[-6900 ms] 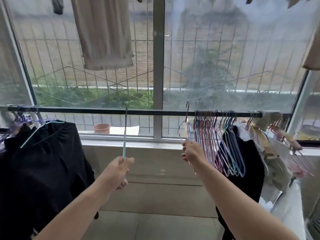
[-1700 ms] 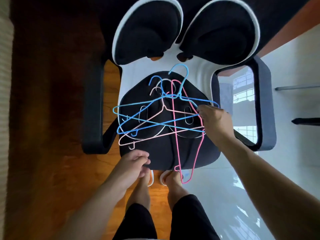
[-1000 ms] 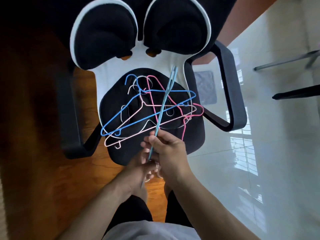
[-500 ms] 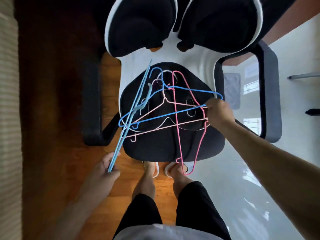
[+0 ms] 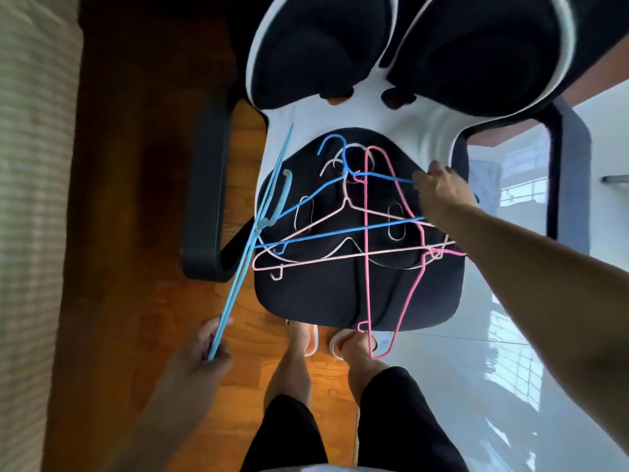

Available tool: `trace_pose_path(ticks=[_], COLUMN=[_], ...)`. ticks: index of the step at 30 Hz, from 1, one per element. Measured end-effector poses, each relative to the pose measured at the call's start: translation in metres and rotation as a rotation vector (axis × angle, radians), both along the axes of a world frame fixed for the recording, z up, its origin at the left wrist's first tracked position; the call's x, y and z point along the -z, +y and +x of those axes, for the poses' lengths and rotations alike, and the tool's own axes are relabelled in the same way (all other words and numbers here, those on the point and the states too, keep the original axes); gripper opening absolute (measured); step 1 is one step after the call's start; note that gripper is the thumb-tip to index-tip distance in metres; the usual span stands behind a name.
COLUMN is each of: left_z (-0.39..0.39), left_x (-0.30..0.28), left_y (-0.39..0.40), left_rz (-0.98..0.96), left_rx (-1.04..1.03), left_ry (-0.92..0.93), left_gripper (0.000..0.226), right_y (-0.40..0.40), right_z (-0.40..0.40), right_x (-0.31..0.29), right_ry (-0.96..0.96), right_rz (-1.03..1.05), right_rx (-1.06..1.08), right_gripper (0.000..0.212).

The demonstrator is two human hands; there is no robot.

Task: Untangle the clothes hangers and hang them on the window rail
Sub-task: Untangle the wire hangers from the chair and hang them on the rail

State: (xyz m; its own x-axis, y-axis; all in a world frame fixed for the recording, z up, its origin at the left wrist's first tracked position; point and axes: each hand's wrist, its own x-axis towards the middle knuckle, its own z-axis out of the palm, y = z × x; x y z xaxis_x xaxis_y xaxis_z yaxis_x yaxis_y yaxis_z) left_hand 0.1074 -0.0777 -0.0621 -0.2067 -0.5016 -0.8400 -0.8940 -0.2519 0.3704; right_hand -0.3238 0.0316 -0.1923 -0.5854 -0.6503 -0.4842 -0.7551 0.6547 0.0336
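A tangle of wire hangers lies on the black seat of an office chair (image 5: 326,298): a blue hanger (image 5: 323,233), a pale pink hanger (image 5: 340,257), a bright pink hanger (image 5: 367,267) that overhangs the seat's front edge, and a white one beneath them. My left hand (image 5: 207,345) grips the lower end of a light blue hanger (image 5: 252,247), seen edge-on and lifted off the seat's left side. My right hand (image 5: 439,192) grips the blue hanger's upper right arm at the seat's right side. The window rail is out of view.
The chair has a black and white backrest (image 5: 408,56) and two dark armrests (image 5: 204,199). Wooden floor lies to the left, glossy white tile (image 5: 510,386) to the right. My legs and sandalled feet (image 5: 326,338) stand at the seat's front edge.
Since the window rail, I have turned to the chair. My right hand has shifted up along the blue hanger. The light blue hanger stays in my left hand, off the seat's left.
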Motion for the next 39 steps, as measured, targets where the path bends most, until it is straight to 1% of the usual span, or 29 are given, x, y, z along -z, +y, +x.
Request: trace_pose_path(ticks=[2, 5, 6, 7, 9, 10, 11, 12, 13, 15, 17, 18, 20, 22, 24, 25, 26, 29, 30, 31, 32, 33, 34, 36, 37, 39], left_z=[-0.002, -0.009, -0.011, -0.013, -0.019, -0.021, -0.022, -0.023, -0.029, -0.035, -0.048, -0.057, -0.077, -0.1, -0.13, -0.144, -0.157, -0.194, -0.204, -0.212, -0.22, -0.226, -0.232, -0.242, -0.246, -0.25], left_x=[-0.007, -0.03, -0.04, -0.054, -0.071, -0.082, -0.084, -0.092, -0.107, -0.119, -0.138, -0.148, -0.166, -0.184, -0.21, -0.22, -0.231, -0.258, -0.266, -0.271, -0.277, -0.281, -0.284, -0.289, -0.292, -0.296], left_y=[-0.002, -0.006, -0.008, -0.013, -0.02, -0.025, -0.031, -0.034, -0.035, -0.04, -0.039, -0.038, -0.032, -0.023, -0.002, 0.008, 0.02, 0.071, 0.095, 0.108, 0.138, 0.163, 0.193, 0.26, 0.307, 0.368], left_rz=[0.018, 0.015, 0.016, 0.008, -0.009, -0.008, -0.01, -0.014, -0.015, -0.017, -0.005, 0.005, 0.017, 0.049, 0.044, 0.039, 0.028, -0.01, -0.028, -0.038, -0.023, -0.007, 0.008, 0.041, 0.086, 0.177], left_rx=[-0.003, 0.032, 0.056, 0.086, 0.11, 0.127, 0.135, 0.163, 0.229, 0.27, 0.341, 0.375, 0.449, 0.475, 0.535, 0.556, 0.588, 0.676, 0.705, 0.717, 0.733, 0.742, 0.761, 0.784, 0.792, 0.769], left_ry=[0.017, 0.039, 0.044, 0.054, 0.086, 0.112, 0.125, 0.137, 0.168, 0.219, 0.298, 0.327, 0.379, 0.46, 0.551, 0.581, 0.614, 0.713, 0.733, 0.749, 0.787, 0.81, 0.833, 0.823, 0.805, 0.746], left_gripper=[0.046, 0.046, 0.047, 0.047, 0.049, 0.05, 0.049, 0.048, 0.047, 0.046, 0.046, 0.045, 0.041, 0.041, 0.043, 0.041, 0.039, 0.026, 0.029, 0.034, 0.041, 0.047, 0.049, 0.039, 0.034, 0.028], right_y=[0.005, 0.023, 0.031, 0.04, 0.059, 0.069, 0.076, 0.087, 0.105, 0.125, 0.151, 0.163, 0.187, 0.205, 0.234, 0.247, 0.262, 0.313, 0.333, 0.341, 0.363, 0.382, 0.406, 0.464, 0.508, 0.563], right_z=[0.001, 0.012, 0.018, 0.029, 0.05, 0.064, 0.076, 0.09, 0.107, 0.134, 0.169, 0.185, 0.209, 0.212, 0.205, 0.199, 0.193, 0.182, 0.182, 0.179, 0.183, 0.186, 0.192, 0.211, 0.228, 0.255], right_x=[-0.019, -0.064, -0.082, -0.111, -0.148, -0.17, -0.182, -0.197, -0.222, -0.241, -0.265, -0.276, -0.299, -0.325, -0.363, -0.377, -0.391, -0.417, -0.421, -0.42, -0.422, -0.417, -0.413, -0.406, -0.406, -0.409], right_ry=[-0.04, -0.187, -0.262, -0.349, -0.557, -0.637, -0.727, -0.806, -0.813, -0.872, -1.013, -1.077, -1.146, -1.153, -1.096, -1.055, -1.016, -0.868, -0.812, -0.772, -0.712, -0.65, -0.607, -0.551, -0.533, -0.53], right_rz=[0.001, 0.104, 0.112, 0.111, 0.11, 0.085, 0.015, -0.107, -0.228, -0.371, -0.533, -0.625, -0.813, -0.991, -1.196, -1.285, -1.375, -1.623, -1.682, -1.713, -1.742, -1.731, -1.702, -1.639, -1.636, -1.626], right_rx=[0.022, 0.05, 0.053, 0.088, 0.187, 0.273, 0.418, 0.589, 0.735, 0.923, 1.096, 1.175, 1.316, 1.411, 1.469, 1.488, 1.484, 1.476, 1.498, 1.518, 1.535, 1.552, 1.579, 1.649, 1.686, 1.759], right_gripper=[0.028, 0.019, 0.015, 0.012, 0.014, 0.015, 0.013, 0.011, 0.012, 0.016, 0.02, 0.024, 0.034, 0.05, 0.08, 0.089, 0.087, 0.061, 0.055, 0.046, 0.034, 0.025, 0.022, 0.021, 0.023, 0.028])
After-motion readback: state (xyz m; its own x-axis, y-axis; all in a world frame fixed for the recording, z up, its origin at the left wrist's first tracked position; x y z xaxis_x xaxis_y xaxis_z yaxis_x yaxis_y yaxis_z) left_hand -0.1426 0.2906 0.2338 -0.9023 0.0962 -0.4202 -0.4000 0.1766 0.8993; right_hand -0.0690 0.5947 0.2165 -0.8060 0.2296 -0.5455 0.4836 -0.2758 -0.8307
